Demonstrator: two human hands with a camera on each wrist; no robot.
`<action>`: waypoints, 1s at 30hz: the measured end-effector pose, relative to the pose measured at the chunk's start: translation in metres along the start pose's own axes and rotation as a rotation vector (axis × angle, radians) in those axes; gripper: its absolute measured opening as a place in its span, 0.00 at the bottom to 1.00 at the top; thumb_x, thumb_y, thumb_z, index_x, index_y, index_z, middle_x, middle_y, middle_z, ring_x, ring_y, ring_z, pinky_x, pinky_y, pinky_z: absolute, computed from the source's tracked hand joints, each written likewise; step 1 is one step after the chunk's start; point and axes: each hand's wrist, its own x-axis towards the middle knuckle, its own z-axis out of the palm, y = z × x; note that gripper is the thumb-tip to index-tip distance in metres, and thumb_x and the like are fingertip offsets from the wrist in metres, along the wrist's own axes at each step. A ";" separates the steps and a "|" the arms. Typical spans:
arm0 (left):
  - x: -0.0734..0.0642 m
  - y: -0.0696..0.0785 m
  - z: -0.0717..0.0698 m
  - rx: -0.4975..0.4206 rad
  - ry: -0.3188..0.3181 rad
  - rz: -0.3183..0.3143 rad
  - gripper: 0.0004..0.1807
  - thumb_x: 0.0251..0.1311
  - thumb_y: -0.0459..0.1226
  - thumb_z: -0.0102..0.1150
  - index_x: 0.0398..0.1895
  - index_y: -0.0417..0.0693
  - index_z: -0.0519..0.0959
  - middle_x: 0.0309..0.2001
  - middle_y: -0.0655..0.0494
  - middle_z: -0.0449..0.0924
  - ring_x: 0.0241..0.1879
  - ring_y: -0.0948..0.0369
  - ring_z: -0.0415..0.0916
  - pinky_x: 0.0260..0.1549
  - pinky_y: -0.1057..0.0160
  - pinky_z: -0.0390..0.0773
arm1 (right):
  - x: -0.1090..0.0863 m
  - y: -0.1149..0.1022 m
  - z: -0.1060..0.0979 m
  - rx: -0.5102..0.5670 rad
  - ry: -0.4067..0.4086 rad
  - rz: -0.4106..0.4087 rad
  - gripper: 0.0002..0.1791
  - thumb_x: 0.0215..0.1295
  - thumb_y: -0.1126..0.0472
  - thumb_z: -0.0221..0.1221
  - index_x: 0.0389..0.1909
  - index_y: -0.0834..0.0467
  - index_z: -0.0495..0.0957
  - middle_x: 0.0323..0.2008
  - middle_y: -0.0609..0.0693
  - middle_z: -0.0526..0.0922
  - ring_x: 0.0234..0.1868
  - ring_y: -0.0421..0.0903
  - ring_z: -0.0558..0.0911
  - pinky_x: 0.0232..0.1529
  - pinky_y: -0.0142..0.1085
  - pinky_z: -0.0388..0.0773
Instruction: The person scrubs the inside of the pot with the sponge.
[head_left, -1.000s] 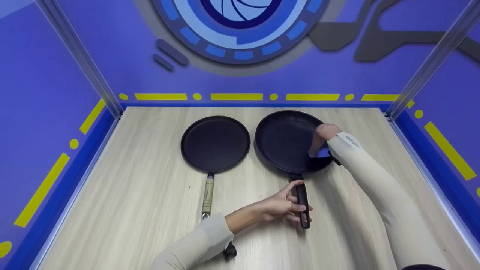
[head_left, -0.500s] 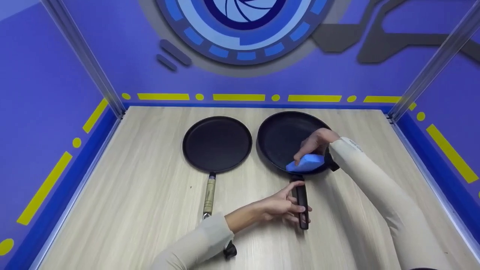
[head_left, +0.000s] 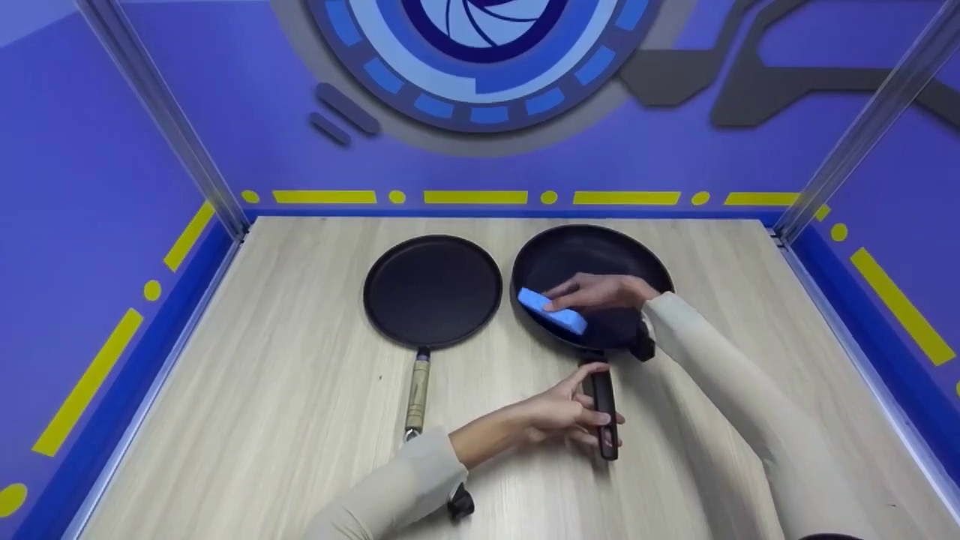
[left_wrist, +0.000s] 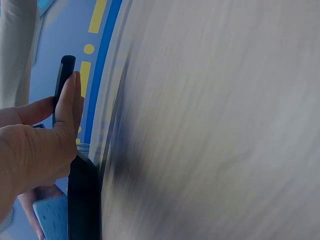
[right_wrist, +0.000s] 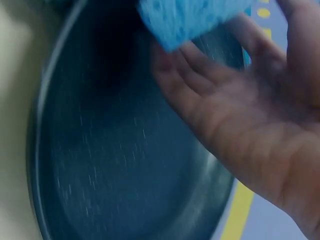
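Note:
A deep black frying pan (head_left: 592, 251) rests on the wooden table with its dark handle (head_left: 604, 405) toward the front. My left hand (head_left: 562, 411) grips that handle, thumb on the near side and fingers beneath and behind it. My right hand (head_left: 596, 291) pinches a light blue sponge (head_left: 553, 311) inside the pan, at its left front wall. In the right wrist view the sponge (right_wrist: 190, 20) sits at my fingertips over the pan's dark inner surface (right_wrist: 125, 150). The left wrist view shows the pan's outer side (left_wrist: 84, 200) low over the table.
A flat black pan (head_left: 433, 291) with a wooden handle (head_left: 417, 390) lies to the left of the frying pan; my left sleeve (head_left: 397, 480) crosses over near its handle's end. Blue-purple panels (head_left: 480, 169) wall the table (head_left: 285, 360) at the back and sides.
My right hand has swept the sponge leftward along the front inside of the frying pan, from its right side to its left wall. The left hand keeps its grip on the handle.

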 end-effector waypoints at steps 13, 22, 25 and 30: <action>0.000 -0.001 0.002 -0.014 0.020 -0.002 0.43 0.68 0.20 0.52 0.79 0.62 0.52 0.53 0.35 0.84 0.43 0.46 0.88 0.49 0.50 0.87 | 0.047 -0.014 0.000 -0.114 0.613 -0.002 0.37 0.71 0.49 0.63 0.75 0.60 0.65 0.55 0.68 0.82 0.52 0.55 0.83 0.55 0.45 0.81; 0.000 -0.001 0.001 -0.039 -0.004 -0.010 0.43 0.68 0.21 0.53 0.78 0.62 0.52 0.54 0.36 0.84 0.55 0.35 0.81 0.50 0.50 0.86 | 0.054 -0.004 -0.013 -0.289 0.700 0.045 0.38 0.68 0.50 0.66 0.72 0.64 0.68 0.70 0.70 0.70 0.70 0.65 0.71 0.71 0.55 0.70; 0.000 -0.001 0.001 -0.037 -0.001 -0.005 0.43 0.68 0.20 0.53 0.78 0.62 0.52 0.54 0.36 0.84 0.55 0.34 0.81 0.50 0.50 0.86 | 0.050 -0.005 -0.010 -0.396 0.647 0.012 0.37 0.66 0.50 0.67 0.70 0.65 0.70 0.67 0.70 0.73 0.68 0.67 0.73 0.70 0.56 0.71; 0.001 0.000 0.002 -0.036 0.012 -0.007 0.43 0.68 0.20 0.52 0.78 0.62 0.52 0.52 0.37 0.84 0.54 0.36 0.82 0.50 0.49 0.86 | 0.040 -0.005 -0.002 -0.582 0.527 -0.071 0.35 0.63 0.51 0.70 0.68 0.63 0.74 0.61 0.69 0.79 0.67 0.70 0.72 0.73 0.57 0.66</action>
